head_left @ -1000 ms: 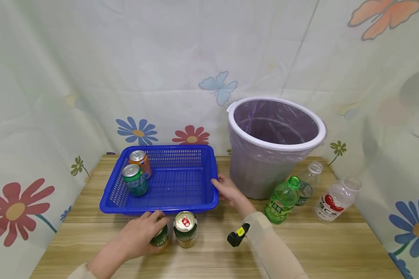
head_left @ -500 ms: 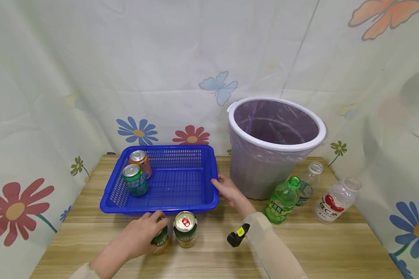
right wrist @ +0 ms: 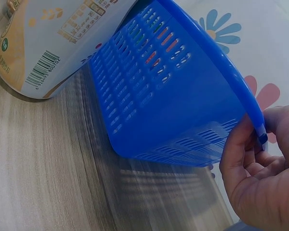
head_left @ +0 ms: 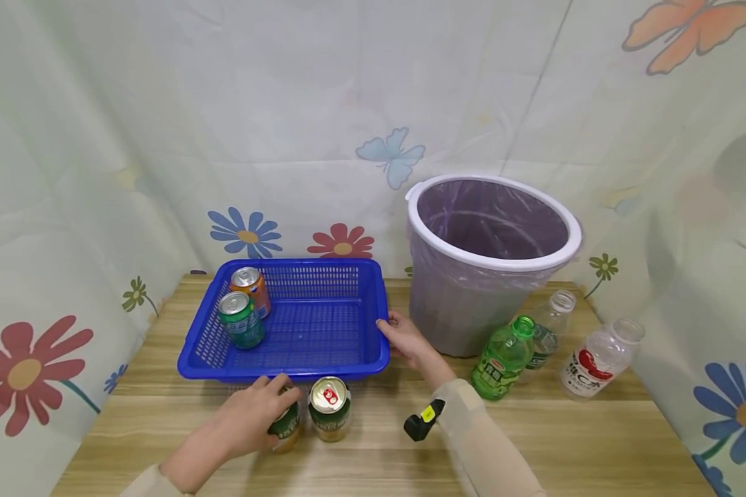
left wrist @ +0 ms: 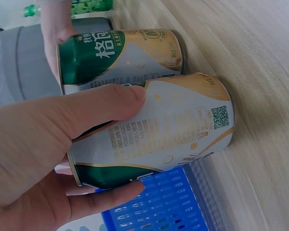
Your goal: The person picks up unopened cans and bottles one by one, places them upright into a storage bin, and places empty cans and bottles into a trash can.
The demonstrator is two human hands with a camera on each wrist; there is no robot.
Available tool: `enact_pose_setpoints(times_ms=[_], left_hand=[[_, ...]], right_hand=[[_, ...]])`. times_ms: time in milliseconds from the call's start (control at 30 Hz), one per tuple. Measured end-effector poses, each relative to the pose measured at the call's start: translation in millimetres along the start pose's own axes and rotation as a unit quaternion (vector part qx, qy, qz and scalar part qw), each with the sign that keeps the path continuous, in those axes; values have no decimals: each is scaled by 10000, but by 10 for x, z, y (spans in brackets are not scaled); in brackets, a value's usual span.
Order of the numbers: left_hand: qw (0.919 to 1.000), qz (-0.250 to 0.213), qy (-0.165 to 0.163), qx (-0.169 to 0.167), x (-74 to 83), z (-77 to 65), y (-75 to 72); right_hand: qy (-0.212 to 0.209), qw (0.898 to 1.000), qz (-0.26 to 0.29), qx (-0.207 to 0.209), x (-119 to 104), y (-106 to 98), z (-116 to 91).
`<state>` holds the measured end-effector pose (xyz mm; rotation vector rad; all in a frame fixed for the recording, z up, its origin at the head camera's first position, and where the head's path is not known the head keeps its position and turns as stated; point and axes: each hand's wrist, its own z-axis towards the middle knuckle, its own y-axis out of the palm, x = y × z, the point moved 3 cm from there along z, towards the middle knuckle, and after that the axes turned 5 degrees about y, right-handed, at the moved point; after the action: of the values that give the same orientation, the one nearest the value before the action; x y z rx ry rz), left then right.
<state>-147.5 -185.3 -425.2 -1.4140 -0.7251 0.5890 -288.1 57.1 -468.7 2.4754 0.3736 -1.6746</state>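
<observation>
My left hand [head_left: 251,417] grips a green, white and gold can [left wrist: 154,130] that stands on the table, thumb on one side and fingers on the other. A matching can [head_left: 330,408] with a red pull tab stands just to its right. The right rim of the blue plastic basket [head_left: 311,373] is pinched by my right hand [head_left: 405,338], with the fingers curled under the edge in the right wrist view. Inside the basket, at its left end, stand a green can [head_left: 241,321] and an orange can [head_left: 251,290].
A grey bin [head_left: 454,310] with a white rim and a purple liner stands right of the basket. In front of it and to its right are a green bottle [head_left: 500,362], a clear bottle [head_left: 550,324] and a clear bottle with a red-and-white label [head_left: 597,362].
</observation>
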Motion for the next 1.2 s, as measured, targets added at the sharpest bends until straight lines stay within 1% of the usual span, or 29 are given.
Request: enact_pose_setpoints(times_ms=[100,233,267,500,633,900,1200], left_hand=[[10000,-21,59,15,-16,4,4],[9999,-19,133,42,-26,5,-6],[9999,-7,150,55,-27,6,-6],[9997,115,232,35,-28,8,-13],[9995,149,265,9,-21,12,-27],[9995,43,274,-166,-15,13,-45],[9988,136,455,-145,-21,8,-41]], right_hand=[[-28,10000,-72,-62,-63,13,-75],[-73,9998,-157,-36,-177,51,-225],[-66,9998,-162,-32,-179,53,-228],[-56,9999,-90,45,27,-5,29],[-73,9999,-72,115,28,-5,32],[-35,9999,-42,144,17,3,17],[-80,9998,-72,137,-3,-4,0]])
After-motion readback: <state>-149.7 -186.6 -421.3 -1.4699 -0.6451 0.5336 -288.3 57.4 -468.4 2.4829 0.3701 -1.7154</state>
